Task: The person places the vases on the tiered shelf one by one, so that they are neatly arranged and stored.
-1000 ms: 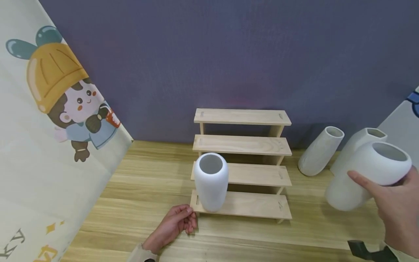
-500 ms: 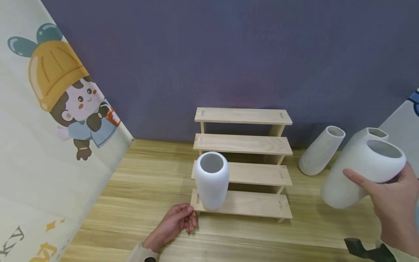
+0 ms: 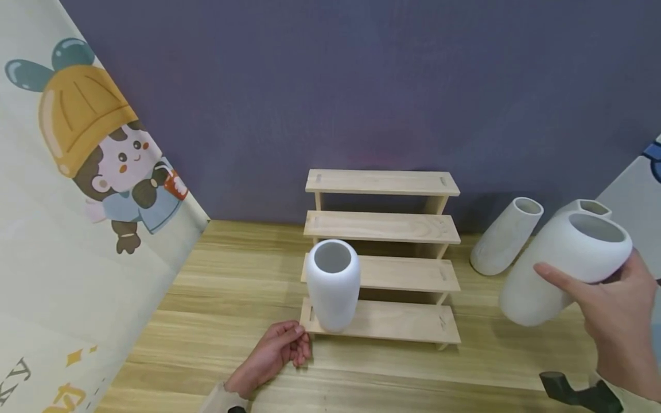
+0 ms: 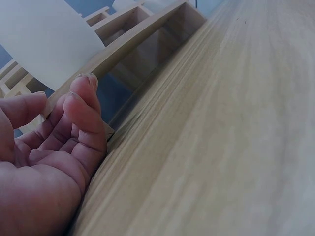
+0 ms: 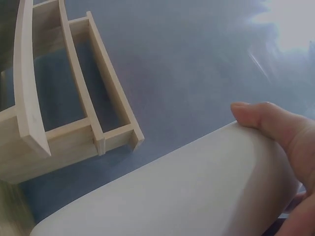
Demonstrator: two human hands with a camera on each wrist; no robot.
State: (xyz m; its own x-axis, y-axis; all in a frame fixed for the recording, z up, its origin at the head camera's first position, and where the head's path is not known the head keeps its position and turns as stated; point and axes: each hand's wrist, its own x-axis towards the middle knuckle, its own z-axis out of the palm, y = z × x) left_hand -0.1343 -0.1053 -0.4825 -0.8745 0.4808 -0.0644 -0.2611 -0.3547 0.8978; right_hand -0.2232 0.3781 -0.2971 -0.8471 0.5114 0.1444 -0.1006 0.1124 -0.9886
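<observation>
A stepped wooden stand [image 3: 403, 321] has a smooth white vase [image 3: 333, 292] upright at the left of its lowest board. At that board's front left corner, my left hand [image 3: 276, 353] pinches the wood between thumb and curled fingers; the left wrist view shows the hand [image 4: 54, 147] beside the board's edge. Off to the right, my right hand [image 3: 614, 315] grips a second white vase [image 3: 547, 281] near its mouth, tilted, with the opening up and to the right. This vase [image 5: 172, 191] fills the bottom of the right wrist view, the thumb across its side.
Behind the held vase, a slim textured white vase [image 3: 503, 241] leans to the right, and another white vase [image 3: 594, 207] is partly covered. A dark blue wall [image 3: 382, 86] rises behind the stand. At the left is a pale panel [image 3: 31, 229] with a cartoon figure.
My right hand and its vase have moved a little to the left and slightly up, covering more of the vase behind. My left hand and the stand have stayed in place.
</observation>
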